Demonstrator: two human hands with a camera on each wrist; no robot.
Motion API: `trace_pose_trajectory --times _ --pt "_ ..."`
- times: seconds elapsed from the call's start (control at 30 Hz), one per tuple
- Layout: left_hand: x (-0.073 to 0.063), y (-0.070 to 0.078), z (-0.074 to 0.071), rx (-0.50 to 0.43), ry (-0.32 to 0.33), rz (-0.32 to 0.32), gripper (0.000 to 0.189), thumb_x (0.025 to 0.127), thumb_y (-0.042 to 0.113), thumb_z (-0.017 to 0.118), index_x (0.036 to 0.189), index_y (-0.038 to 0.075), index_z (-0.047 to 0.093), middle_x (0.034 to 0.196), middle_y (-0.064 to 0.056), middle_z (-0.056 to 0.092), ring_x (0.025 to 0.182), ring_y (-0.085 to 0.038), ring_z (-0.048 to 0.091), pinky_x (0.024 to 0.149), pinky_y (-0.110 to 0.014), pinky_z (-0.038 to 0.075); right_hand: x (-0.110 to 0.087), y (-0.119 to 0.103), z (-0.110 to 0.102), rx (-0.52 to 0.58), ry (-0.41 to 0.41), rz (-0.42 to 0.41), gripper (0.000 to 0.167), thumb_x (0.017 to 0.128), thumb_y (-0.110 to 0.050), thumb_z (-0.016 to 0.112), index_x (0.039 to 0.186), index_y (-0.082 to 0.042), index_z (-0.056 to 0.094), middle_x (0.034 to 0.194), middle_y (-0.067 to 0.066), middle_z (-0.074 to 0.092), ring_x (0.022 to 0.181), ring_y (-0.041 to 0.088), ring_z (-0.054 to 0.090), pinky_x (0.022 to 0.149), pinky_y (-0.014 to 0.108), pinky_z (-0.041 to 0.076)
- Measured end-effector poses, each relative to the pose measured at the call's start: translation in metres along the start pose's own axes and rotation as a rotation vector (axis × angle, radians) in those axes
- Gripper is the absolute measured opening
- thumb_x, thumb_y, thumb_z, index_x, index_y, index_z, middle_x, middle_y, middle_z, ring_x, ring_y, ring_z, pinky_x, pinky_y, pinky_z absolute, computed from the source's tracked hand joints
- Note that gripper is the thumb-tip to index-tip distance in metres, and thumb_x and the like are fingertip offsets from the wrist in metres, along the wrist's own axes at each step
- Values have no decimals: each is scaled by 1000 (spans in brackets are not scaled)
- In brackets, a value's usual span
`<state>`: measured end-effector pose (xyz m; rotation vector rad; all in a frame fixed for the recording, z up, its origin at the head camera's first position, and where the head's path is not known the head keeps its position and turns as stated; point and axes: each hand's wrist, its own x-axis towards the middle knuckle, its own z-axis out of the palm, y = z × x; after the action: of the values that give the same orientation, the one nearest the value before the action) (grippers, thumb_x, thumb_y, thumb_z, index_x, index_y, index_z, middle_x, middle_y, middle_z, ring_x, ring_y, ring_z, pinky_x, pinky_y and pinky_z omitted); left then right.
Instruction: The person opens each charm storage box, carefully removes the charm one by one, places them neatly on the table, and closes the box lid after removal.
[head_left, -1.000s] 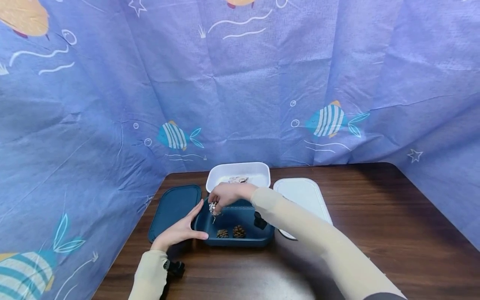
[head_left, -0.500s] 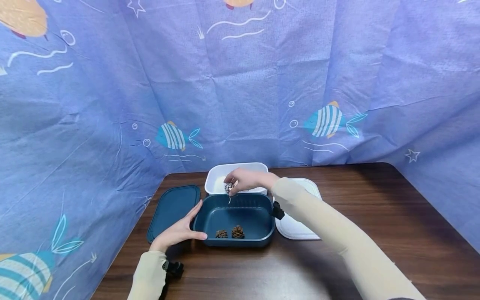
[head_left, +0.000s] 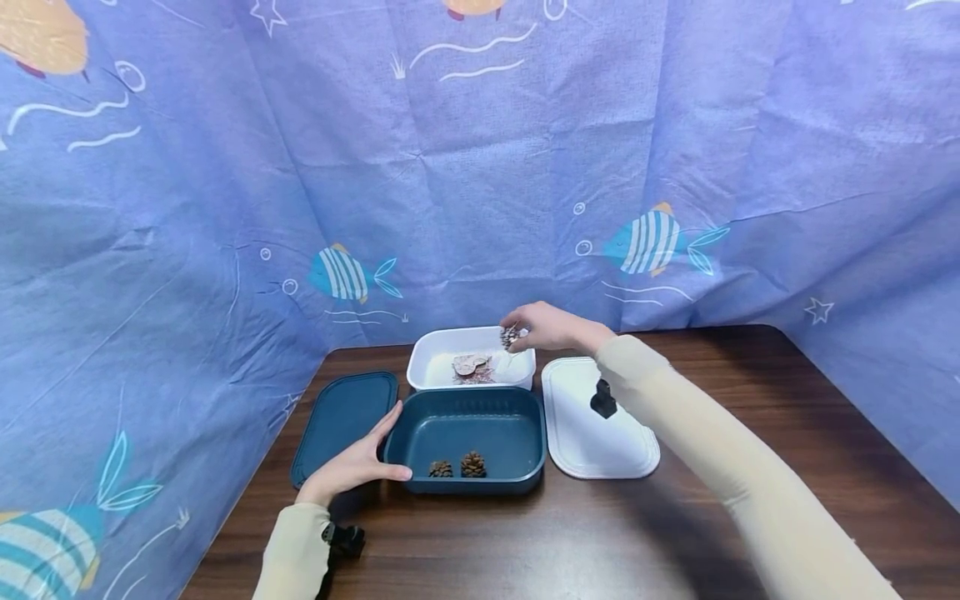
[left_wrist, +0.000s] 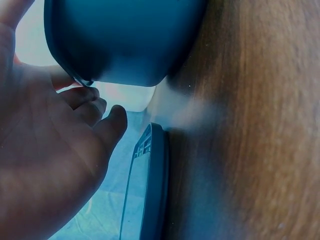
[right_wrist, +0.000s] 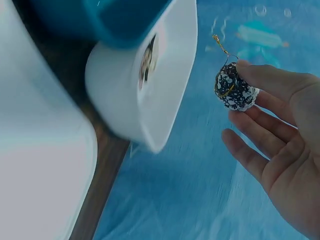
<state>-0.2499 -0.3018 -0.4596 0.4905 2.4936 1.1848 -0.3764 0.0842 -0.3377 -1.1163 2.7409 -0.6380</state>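
My right hand (head_left: 551, 327) pinches a small dark pine cone ornament (right_wrist: 235, 90) flecked with white, with a gold string loop at its top. Thumb and fingers hold it above the right end of the white container (head_left: 435, 346). My left hand (head_left: 358, 462) rests at the left end of the dark blue container (head_left: 480, 486), its thumb along the front and its fingers fairly straight at the left side. Inside that blue container, two brown pine cones (head_left: 473, 465) lie near the front wall. Flat pale pieces (head_left: 469, 364) over reddish-brown bits lie in the white container.
A dark blue lid (head_left: 343, 429) lies left of the blue container. To the right, a white lid (head_left: 600, 446) lies on the brown wooden table (head_left: 480, 542). A blue fish-print curtain (head_left: 480, 167) hangs behind the table and along its sides.
My right hand has carried the pine cone ornament from over the blue container, back and to the right, to above the white container's right end. My left hand has stayed in place.
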Motion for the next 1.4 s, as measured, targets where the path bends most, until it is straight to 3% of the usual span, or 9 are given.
trace_pose_trajectory --times 0.27,0.43,0.7,1.0,1.4 --pt "0 -2 -1 -11 -11 4 109 87 33 80 164 24 3 170 -6 -3 153 -38 -4 113 -71 13 -32 37 -22 17 91 97 52 93 -20 73 139 1 58 139 20 58 123 36 58 102 50 47" --pt "-1 -2 -2 5 -1 10 109 87 33 80 164 28 3 170 -7 -3 153 -39 -4 112 -72 13 -50 59 -33 9 124 170 53 95 -18 71 142 2 55 141 22 56 125 39 56 108 58 38" --pt "-1 -2 -3 -1 -1 5 108 88 33 79 164 28 2 170 -7 -4 153 -40 -4 112 -73 13 -74 84 -43 -9 165 239 52 96 -13 69 142 5 53 141 27 54 125 43 53 100 57 45" --pt "0 -4 -3 1 -2 8 108 88 33 78 164 25 2 170 -6 -4 153 -39 -4 112 -73 13 -92 108 -44 -29 169 310 51 97 -10 66 143 7 51 143 30 51 125 45 52 99 59 44" --pt "1 -2 -1 -36 -15 -14 107 89 33 77 164 28 0 169 -4 -7 153 -37 -7 113 -72 10 -114 136 -36 -60 224 326 49 93 -3 66 138 13 52 140 34 50 128 52 47 104 63 39"
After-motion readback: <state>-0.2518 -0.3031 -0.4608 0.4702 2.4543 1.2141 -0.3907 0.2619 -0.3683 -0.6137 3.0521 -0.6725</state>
